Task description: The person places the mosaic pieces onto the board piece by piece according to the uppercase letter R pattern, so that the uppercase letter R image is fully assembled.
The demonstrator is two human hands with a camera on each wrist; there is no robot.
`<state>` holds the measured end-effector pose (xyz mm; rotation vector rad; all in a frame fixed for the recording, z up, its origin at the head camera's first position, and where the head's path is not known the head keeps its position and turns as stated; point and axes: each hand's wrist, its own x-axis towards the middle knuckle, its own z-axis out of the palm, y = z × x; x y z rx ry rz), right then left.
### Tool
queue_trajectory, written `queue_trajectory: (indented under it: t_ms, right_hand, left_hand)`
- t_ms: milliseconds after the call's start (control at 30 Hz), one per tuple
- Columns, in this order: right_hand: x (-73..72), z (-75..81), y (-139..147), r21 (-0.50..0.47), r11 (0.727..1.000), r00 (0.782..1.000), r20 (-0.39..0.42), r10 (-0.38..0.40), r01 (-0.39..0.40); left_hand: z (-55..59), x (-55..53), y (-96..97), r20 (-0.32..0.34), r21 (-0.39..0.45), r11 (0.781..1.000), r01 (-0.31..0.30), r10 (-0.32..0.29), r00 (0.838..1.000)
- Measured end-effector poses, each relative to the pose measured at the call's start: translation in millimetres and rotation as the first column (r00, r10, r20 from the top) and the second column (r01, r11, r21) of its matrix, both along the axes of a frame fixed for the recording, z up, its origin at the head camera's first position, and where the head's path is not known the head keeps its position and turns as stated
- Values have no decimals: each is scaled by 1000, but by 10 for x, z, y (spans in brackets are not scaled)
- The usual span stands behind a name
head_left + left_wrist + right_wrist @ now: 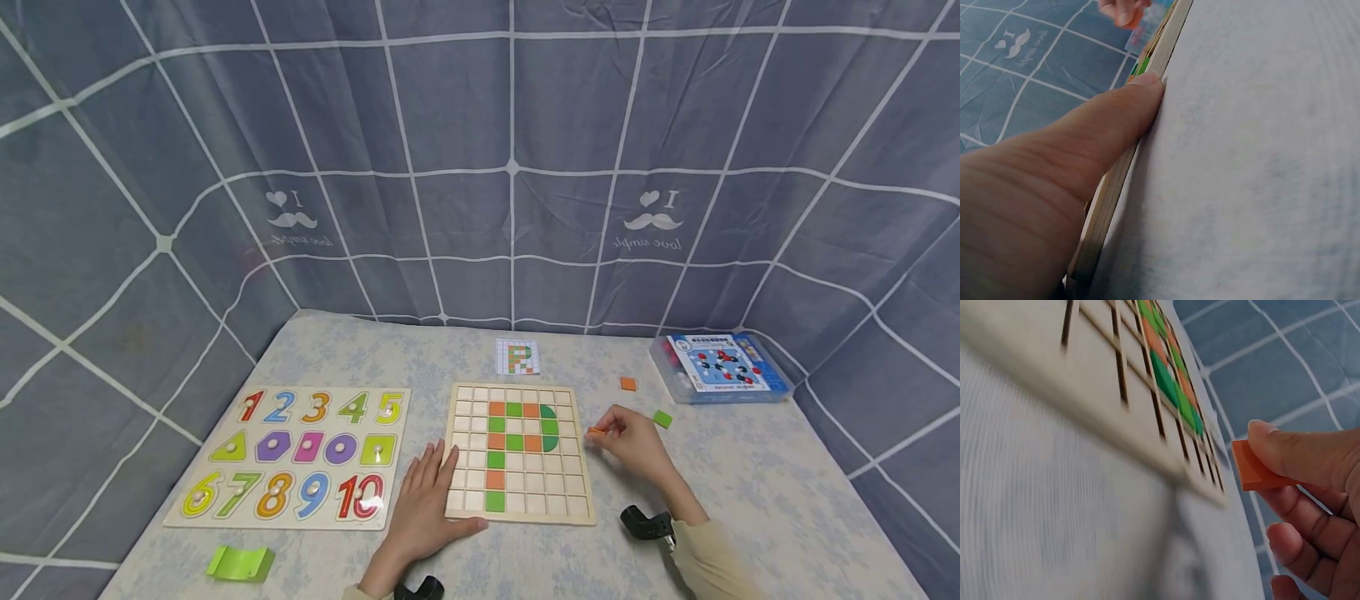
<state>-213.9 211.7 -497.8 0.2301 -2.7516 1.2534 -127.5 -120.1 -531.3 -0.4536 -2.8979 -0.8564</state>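
A wooden grid board (555, 506) lies flat at the table's middle, holding orange and green square tiles plus darker green rounded pieces set in a P-like pattern. My left hand (427, 504) rests at its lower left corner, fingers straight, the thumb (1122, 109) along the near edge. Just off the board's right side, my right hand (637, 442) pinches an orange square tile (1257, 472) between thumb and fingers. Beyond that hand lie a loose orange tile (628, 384) and a green tile (662, 419). A pattern card (517, 357) showing a coloured letter R sits behind the board.
To the left is a number-and-shape puzzle board (288, 417), with a green curved block (240, 564) in front of it. A clear plastic box (720, 369) with a molecule picture stands at the back right. Grey checked cloth (465, 217) hangs behind the table.
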Motion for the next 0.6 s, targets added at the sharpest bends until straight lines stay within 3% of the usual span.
queue_trajectory:
  t_ms: [233,600]
  right_hand:
    - [-22,40,-410,-37,993,993,-15,114,-115]
    - [-5,-42,-794,-64,957,959,-44,279,-281]
  left_hand:
    - [0,-2,0,3,0,1000,2,-2,1000]
    - [-19,-4,-10,-9,-11,1000,3,-3,1000]
